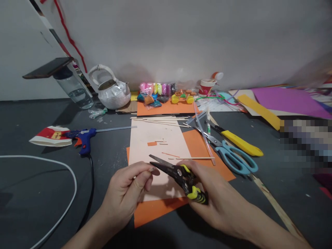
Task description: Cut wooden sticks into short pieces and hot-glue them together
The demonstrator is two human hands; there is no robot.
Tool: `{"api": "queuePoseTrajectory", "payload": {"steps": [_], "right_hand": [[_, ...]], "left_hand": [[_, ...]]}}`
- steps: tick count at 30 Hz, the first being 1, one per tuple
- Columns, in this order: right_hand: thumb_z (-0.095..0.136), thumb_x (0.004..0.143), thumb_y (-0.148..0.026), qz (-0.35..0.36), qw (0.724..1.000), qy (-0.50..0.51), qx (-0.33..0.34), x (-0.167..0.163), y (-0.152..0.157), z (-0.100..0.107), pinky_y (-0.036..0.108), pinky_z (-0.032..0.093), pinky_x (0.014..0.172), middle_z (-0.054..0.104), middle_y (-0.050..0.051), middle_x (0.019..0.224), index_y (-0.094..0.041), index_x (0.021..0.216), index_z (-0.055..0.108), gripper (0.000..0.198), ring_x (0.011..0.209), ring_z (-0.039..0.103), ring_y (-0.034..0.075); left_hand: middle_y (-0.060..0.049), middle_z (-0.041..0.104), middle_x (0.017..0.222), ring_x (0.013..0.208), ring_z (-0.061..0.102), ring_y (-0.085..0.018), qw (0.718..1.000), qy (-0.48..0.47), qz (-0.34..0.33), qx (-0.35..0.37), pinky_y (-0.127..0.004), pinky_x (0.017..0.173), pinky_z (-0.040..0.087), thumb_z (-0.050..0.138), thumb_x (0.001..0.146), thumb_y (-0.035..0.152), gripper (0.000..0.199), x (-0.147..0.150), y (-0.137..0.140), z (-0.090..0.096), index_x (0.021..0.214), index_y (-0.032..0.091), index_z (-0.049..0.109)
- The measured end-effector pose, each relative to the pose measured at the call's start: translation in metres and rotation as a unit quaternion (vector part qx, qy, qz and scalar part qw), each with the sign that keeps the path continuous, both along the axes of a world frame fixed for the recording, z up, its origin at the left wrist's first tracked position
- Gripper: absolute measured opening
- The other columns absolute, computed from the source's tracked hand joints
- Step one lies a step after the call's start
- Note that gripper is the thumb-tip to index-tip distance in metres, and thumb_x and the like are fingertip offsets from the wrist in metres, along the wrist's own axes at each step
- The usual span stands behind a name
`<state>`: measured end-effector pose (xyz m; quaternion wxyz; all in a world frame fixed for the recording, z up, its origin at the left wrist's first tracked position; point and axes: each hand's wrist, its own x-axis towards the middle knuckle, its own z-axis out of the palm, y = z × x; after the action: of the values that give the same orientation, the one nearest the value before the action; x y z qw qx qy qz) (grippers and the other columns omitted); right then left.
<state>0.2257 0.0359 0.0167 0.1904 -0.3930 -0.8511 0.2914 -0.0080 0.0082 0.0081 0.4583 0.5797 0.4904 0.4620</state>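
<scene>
My right hand (210,186) grips black-and-yellow scissors (178,172) with the blades slightly apart and pointing left. Their tips come close to the fingers of my left hand (129,188), which is closed in a pinch. Between those fingertips a thin wooden stick (134,177) shows only in small part; its length is hidden. Beneath both hands lies a pale paper sheet (158,133) on top of orange paper (155,211). A small orange paper piece (151,144), short stick bits (163,143) and a longer thin stick (194,158) rest on the sheet.
Left: blue glue gun (86,140), paper cup (50,136), white cable (70,169), water bottle (75,91) under a phone (48,68). Behind: silvery teapot (114,96), packets of colored clay (157,89), more sticks (160,119). Right: blue-handled scissors (233,157), yellow utility knife (241,142).
</scene>
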Motion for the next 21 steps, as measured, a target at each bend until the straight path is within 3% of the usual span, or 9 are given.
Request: {"api": "queuePoseTrajectory", "payload": {"steps": [2, 5, 11, 16, 21], "right_hand": [[0.056, 0.077, -0.01, 0.001, 1.0, 0.009, -0.001, -0.0011, -0.0006, 0.004, 0.03, 0.052, 0.071, 0.069, 0.008, 0.099, -0.022, 0.11, 0.049, 0.037, 0.084, 0.066, 0.021], [0.058, 0.075, -0.011, 0.004, 1.0, 0.002, 0.007, -0.0017, -0.0022, 0.0066, 0.031, 0.052, 0.073, 0.068, 0.008, 0.102, -0.022, 0.117, 0.049, 0.044, 0.087, 0.066, 0.022], [0.057, 0.075, -0.01, 0.011, 0.999, -0.027, -0.018, 0.0014, -0.0029, 0.0034, 0.032, 0.051, 0.072, 0.068, 0.008, 0.1, -0.022, 0.116, 0.049, 0.043, 0.085, 0.065, 0.023], [0.056, 0.078, -0.012, 0.0, 0.999, -0.043, -0.003, 0.005, -0.0033, -0.0018, 0.034, 0.051, 0.07, 0.069, 0.009, 0.097, -0.02, 0.116, 0.05, 0.039, 0.084, 0.066, 0.025], [0.054, 0.08, -0.012, 0.001, 0.999, -0.004, -0.038, 0.0019, -0.0026, 0.0015, 0.03, 0.049, 0.066, 0.068, 0.006, 0.094, -0.022, 0.11, 0.048, 0.033, 0.079, 0.064, 0.021]], "left_hand": [[0.004, 0.043, 0.057, 0.044, 0.035, -0.007, 0.997, -0.056, 0.004, -0.052, -0.02, 0.041, 0.026, 0.051, 0.097, 0.039, 0.028, -0.0001, -0.0011, -0.0034, 0.086, 0.018, 0.066], [0.004, 0.037, 0.056, 0.048, 0.032, -0.008, 0.994, -0.082, -0.014, -0.069, -0.021, 0.043, 0.025, 0.054, 0.095, 0.045, 0.033, -0.0015, -0.0007, -0.006, 0.08, 0.018, 0.065], [0.004, 0.034, 0.059, 0.051, 0.029, -0.009, 0.992, -0.082, -0.062, -0.076, -0.023, 0.046, 0.022, 0.052, 0.097, 0.044, 0.034, -0.0037, 0.0009, -0.0087, 0.078, 0.019, 0.064], [0.005, 0.033, 0.056, 0.049, 0.027, -0.008, 0.986, -0.107, -0.059, -0.109, -0.022, 0.045, 0.019, 0.052, 0.097, 0.045, 0.033, -0.0018, -0.002, -0.0104, 0.084, 0.019, 0.068], [0.005, 0.038, 0.056, 0.048, 0.032, -0.007, 0.987, -0.111, -0.046, -0.103, -0.02, 0.044, 0.022, 0.055, 0.096, 0.044, 0.03, 0.0007, -0.0013, -0.0073, 0.088, 0.019, 0.071]]}}
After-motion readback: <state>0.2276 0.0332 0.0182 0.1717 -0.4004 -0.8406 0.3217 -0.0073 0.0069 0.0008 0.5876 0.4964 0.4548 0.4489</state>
